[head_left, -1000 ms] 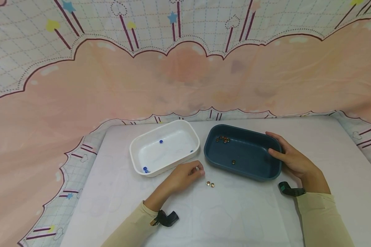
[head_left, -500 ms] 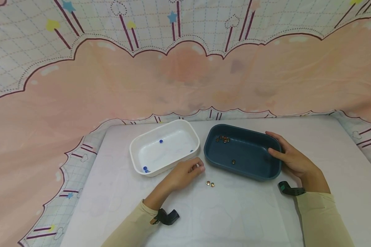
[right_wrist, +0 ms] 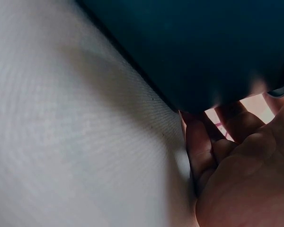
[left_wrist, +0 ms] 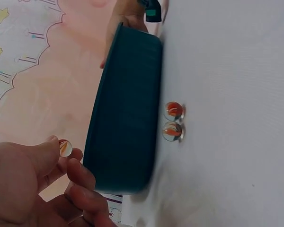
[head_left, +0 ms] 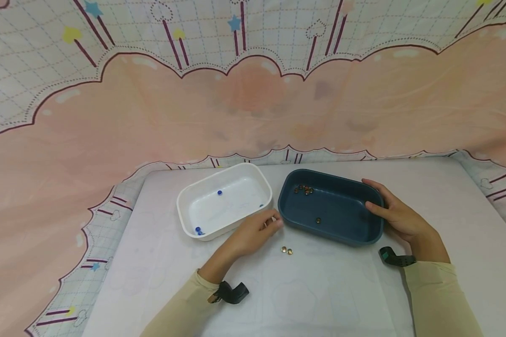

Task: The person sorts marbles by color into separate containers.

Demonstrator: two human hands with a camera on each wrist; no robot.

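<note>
Between thumb and finger my left hand (head_left: 253, 232) pinches a clear glass marble (left_wrist: 66, 148) with an orange swirl. That hand is raised beside the near left corner of the dark blue tray (head_left: 346, 220). My right hand (head_left: 402, 222) grips the tray's right end, its thumb over the rim and fingers along the outer wall. Several amber-looking marbles (head_left: 307, 191) lie at the tray's far left, and a single marble (head_left: 318, 220) sits nearer the front. On the tabletop before the tray, two orange-swirled marbles (left_wrist: 173, 121) lie side by side.
A white tray (head_left: 183, 213) stands left of the blue one, behind my left hand, with several blue marbles (head_left: 198, 230) inside. A white cloth (head_left: 320, 299) covers the table. A patterned peach curtain (head_left: 253, 112) hangs behind it.
My left hand has moved up and slightly right, away from the two loose marbles and closer to the blue tray's corner. My right hand and both trays have stayed put.
</note>
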